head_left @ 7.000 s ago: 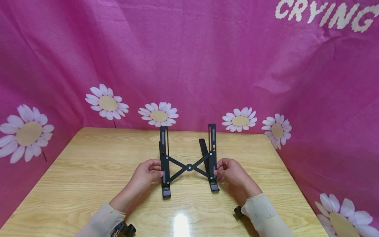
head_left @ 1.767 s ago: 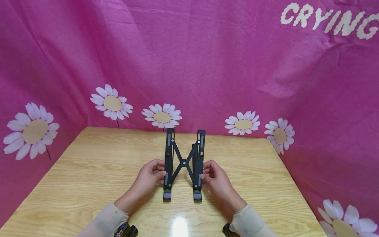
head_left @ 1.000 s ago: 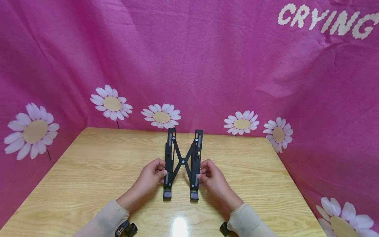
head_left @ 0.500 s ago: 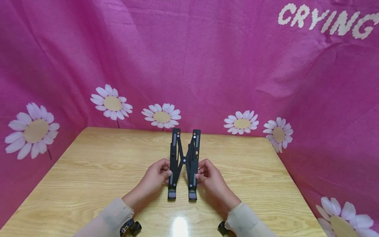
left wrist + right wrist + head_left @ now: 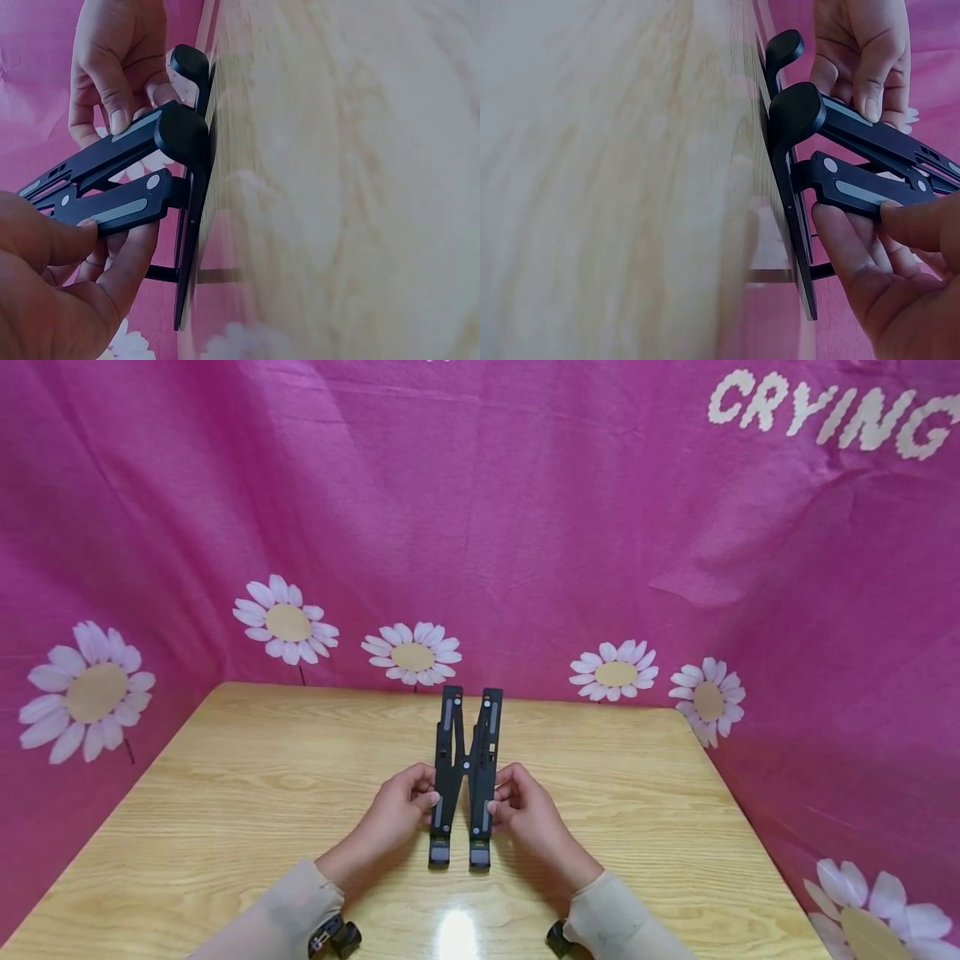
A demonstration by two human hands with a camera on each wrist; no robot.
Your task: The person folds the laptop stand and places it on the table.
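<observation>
A black folding laptop stand (image 5: 483, 793) stands on the wooden table, its two side rails close together and joined by narrow crossed bars. Grey pads line the rails. My left hand (image 5: 401, 806) pinches the lower part of the left rail between thumb and fingers. On the other side my right hand (image 5: 528, 810) pinches the right rail at about the same height. In the left wrist view the left hand (image 5: 67, 292) has its thumb on top of the rail and fingers beneath. The right wrist view shows the right hand (image 5: 900, 262) with the same kind of grip.
The wooden table (image 5: 262, 760) spreads out around the stand. A pink cloth (image 5: 480, 527) printed with daisies and white lettering hangs behind and at both sides. Small black devices (image 5: 345, 939) sit at the wrists, below beige sleeves.
Both hands have moved inward with the rails, from wide apart to nearly together. The crossed bars have folded from a broad X to a narrow one. Both grips stay on the rails.
</observation>
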